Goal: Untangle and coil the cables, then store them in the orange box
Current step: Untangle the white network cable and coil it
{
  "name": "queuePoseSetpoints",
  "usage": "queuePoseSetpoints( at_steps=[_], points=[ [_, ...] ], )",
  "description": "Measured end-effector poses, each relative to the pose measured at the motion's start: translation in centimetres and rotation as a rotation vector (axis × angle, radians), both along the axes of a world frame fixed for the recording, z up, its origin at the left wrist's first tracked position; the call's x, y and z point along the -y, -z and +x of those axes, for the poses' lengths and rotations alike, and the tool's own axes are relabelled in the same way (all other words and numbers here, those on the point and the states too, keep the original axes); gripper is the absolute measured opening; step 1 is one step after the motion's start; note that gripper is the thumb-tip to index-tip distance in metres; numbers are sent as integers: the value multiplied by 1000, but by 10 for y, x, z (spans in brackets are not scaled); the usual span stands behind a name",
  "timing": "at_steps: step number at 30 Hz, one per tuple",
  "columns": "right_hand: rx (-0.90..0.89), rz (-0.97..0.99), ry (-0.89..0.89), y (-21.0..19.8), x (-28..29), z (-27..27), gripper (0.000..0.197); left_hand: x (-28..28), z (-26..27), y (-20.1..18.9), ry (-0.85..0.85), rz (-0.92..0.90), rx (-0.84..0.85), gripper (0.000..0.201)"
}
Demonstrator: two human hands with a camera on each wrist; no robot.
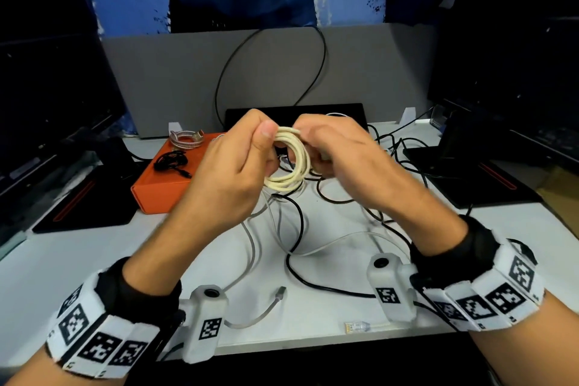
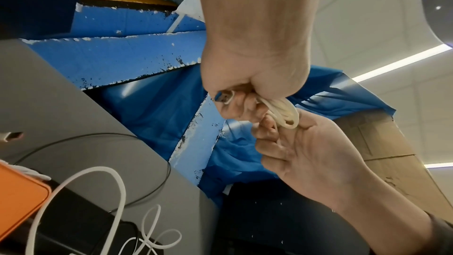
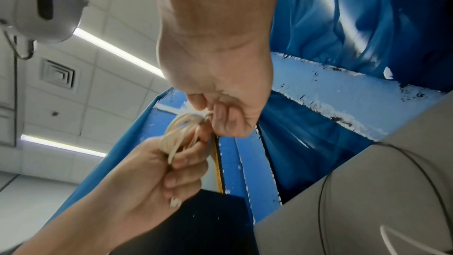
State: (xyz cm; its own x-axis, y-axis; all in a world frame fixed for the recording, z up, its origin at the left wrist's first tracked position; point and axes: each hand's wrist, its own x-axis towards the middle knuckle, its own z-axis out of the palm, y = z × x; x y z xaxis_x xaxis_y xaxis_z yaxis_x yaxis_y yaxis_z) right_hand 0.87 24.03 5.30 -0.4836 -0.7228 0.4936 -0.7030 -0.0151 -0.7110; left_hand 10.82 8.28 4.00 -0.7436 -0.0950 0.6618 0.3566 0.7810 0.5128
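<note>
The white tabletop (image 1: 78,263) carries everything, with a grey divider panel (image 1: 175,72) standing along its far edge and dark monitors to either side. On the left half sits the orange box (image 1: 163,194), closed side up as far as the head view shows, with a coiled black cable (image 1: 171,161) and a coiled silver braided cable (image 1: 187,138) lying on its top. Across the middle and right of the tabletop sprawls a loose tangle of black cables (image 1: 297,229) and grey-white cables (image 1: 250,247), overlapping one another; a grey lead with a metal plug (image 1: 281,292) ends near the front edge, and a clear network plug (image 1: 355,327) lies just beside the right wrist camera.

Both hands are raised above the tangle, close together. The left hand (image 1: 232,178) has its fingers (image 3: 186,157) curled round one side of the cream cable coil (image 1: 293,163), thumb pressed on the top of the loops. The right hand (image 1: 341,157) pinches the opposite side of the same coil with curled fingers (image 2: 230,108), and the left wrist view shows a small connector tucked in that grip. The coil hangs between the two hands as several neat loops, clear of the tabletop and to the right of the orange box.
</note>
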Motion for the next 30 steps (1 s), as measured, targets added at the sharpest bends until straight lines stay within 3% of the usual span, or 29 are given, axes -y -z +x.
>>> queuePoseSetpoints(
  at_steps=[1,5,8,10,14,17,22,25,28,30],
  points=[
    [-13,4,-26,-2,-4,-5,27,0,0,0,-12,1,-10,35],
    [-342,99,23,-5,-12,-19,23,2,0,-1,-22,33,-44,35],
    [-356,14,135,4,-4,-17,17,-2,-2,2,-9,101,-67,35],
    [-145,-97,143,8,3,-13,15,-4,-3,4,-25,114,-100,33],
    [453,-334,-52,11,15,4,14,-5,-2,5,-116,0,-152,27],
    [814,-368,-183,15,19,8,15,-2,-1,5,-168,-108,-171,23],
    [971,-234,-270,15,21,14,29,5,-1,4,-212,-166,-169,24],
    [850,-214,-253,16,23,15,39,2,-1,4,-229,-185,-169,22],
    [505,-54,-137,21,22,10,19,4,-2,4,-218,-164,-113,18],
    [377,57,-117,20,17,6,10,9,-4,6,-220,-161,-71,19]
  ],
)
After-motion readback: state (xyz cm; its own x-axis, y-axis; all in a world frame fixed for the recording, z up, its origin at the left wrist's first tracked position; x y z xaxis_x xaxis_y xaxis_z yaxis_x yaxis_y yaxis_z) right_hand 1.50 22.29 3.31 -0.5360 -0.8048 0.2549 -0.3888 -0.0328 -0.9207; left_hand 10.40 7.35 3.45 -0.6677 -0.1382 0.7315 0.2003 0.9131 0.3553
